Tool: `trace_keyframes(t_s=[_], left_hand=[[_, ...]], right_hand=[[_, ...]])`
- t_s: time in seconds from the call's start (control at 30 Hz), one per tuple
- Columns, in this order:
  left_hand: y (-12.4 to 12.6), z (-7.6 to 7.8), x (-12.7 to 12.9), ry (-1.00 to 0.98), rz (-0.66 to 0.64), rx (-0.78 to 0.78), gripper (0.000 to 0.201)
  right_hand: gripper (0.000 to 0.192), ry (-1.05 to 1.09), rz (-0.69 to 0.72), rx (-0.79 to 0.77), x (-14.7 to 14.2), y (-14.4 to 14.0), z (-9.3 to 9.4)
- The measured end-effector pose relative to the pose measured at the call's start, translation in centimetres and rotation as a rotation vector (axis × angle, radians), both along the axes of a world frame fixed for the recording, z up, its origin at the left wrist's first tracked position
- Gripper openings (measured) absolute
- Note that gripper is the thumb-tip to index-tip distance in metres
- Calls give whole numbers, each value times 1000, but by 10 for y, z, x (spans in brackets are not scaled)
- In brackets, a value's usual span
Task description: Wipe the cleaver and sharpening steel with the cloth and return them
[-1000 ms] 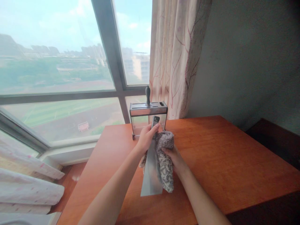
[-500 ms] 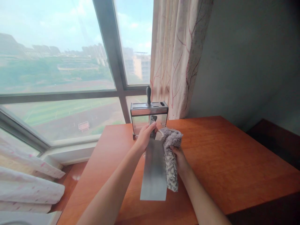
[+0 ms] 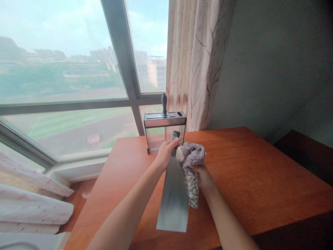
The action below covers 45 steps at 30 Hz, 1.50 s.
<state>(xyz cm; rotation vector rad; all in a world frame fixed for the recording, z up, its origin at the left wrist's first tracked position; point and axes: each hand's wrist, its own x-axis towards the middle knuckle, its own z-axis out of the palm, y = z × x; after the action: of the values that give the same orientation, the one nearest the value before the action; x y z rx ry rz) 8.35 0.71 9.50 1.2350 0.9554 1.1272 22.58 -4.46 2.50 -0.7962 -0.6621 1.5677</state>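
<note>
My left hand (image 3: 168,152) is closed around the handle (image 3: 175,135) of a cleaver. The wide, rectangular steel blade (image 3: 173,198) extends from it towards me over the table. In my right hand (image 3: 201,173) is a fluffy grey-and-white cloth (image 3: 194,154), bunched at the top with a length hanging down. The cloth lies along the blade's right edge near the handle; whether it presses on the steel is hard to tell. Some of the right fingers are hidden behind the cloth. Beyond both hands stands a clear-sided knife block (image 3: 165,121), a dark handle (image 3: 164,104) sticking up from its top.
Beneath everything is a reddish-brown wooden table (image 3: 247,173). A large window (image 3: 65,76) is behind and to the left, a patterned curtain (image 3: 200,62) hangs behind the table, and another curtain (image 3: 33,208) is at lower left. A grey wall (image 3: 273,69) is at right.
The cleaver and my left hand have shifted slightly right, and the blade's lower end has come a little nearer to me. The cloth's bunched top has moved slightly right.
</note>
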Motion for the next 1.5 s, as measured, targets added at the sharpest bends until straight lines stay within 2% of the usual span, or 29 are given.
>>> trace_keyframes(t_s=[0.2, 0.43, 0.53, 0.67, 0.83, 0.93, 1.07, 1.27, 1.37, 1.5], left_hand=[[7, 2, -7, -114, -29, -57, 43], [4, 0, -5, -210, 12, -196, 33], [5, -5, -6, -163, 53, -169, 35], [7, -9, -8, -150, 33, -138, 34], [10, -4, -12, -111, 14, -76, 38], [15, -2, -15, -154, 41, -28, 37], [20, -2, -20, -228, 89, 18, 37], [20, 14, -35, -272, 86, 56, 36], [16, 21, -36, -258, 97, 87, 36], [10, 17, -28, -109, 157, 159, 37]], right_hand=[[36, 137, -98, -49, 7, 3, -8], [33, 52, 53, 20, 3, -4, -3], [30, 47, 60, 36, 2, -3, -3], [34, 77, 24, 15, 2, -1, -2], [35, 136, -45, -39, 3, 0, -2], [34, 181, -69, -41, 3, 2, -4], [31, 235, -7, -86, 2, 3, -5], [45, 271, 301, -158, 0, 0, 6], [48, 240, 331, -143, -1, -2, 6], [46, 181, 314, -105, -4, -4, -4]])
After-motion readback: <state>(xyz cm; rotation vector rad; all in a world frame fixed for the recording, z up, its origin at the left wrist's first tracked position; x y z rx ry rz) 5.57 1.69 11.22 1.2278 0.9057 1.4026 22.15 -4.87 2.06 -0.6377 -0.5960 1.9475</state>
